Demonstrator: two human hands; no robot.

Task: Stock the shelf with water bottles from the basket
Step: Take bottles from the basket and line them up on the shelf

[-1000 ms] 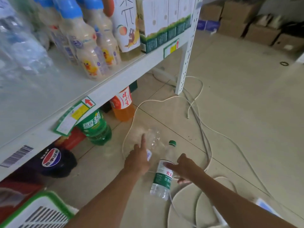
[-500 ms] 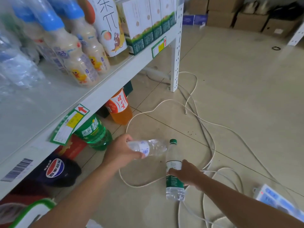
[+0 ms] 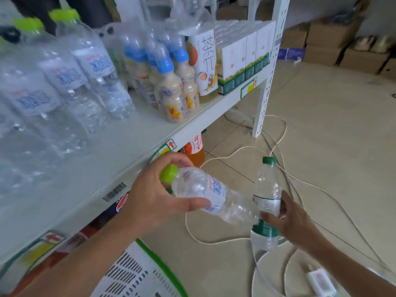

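My left hand (image 3: pixel 154 196) grips a clear water bottle with a lime-green cap (image 3: pixel 205 191), held nearly level in front of the shelf edge, cap toward the shelf. My right hand (image 3: pixel 289 221) grips a second water bottle with a dark green cap and green label (image 3: pixel 267 189), upright above the floor. The white shelf (image 3: pixel 120 151) stretches along the left, with several lime-capped water bottles (image 3: pixel 85 78) standing at its back. A corner of the white basket with a green rim (image 3: pixel 137 273) shows at the bottom.
Blue-capped milky drink bottles (image 3: pixel 171 86), a tea carton (image 3: pixel 205 61) and boxed drinks (image 3: pixel 242 58) fill the shelf's far end. Large soda bottles (image 3: pixel 195 151) stand under the shelf. White cables (image 3: pixel 235 151) loop over the floor beside a power strip (image 3: pixel 321 284). Cardboard boxes (image 3: pixel 334 39) line the back wall.
Both hands have lifted their bottles from near the floor to shelf height. The lime-capped bottle has swung so its cap points at the shelf. The view has tilted up.
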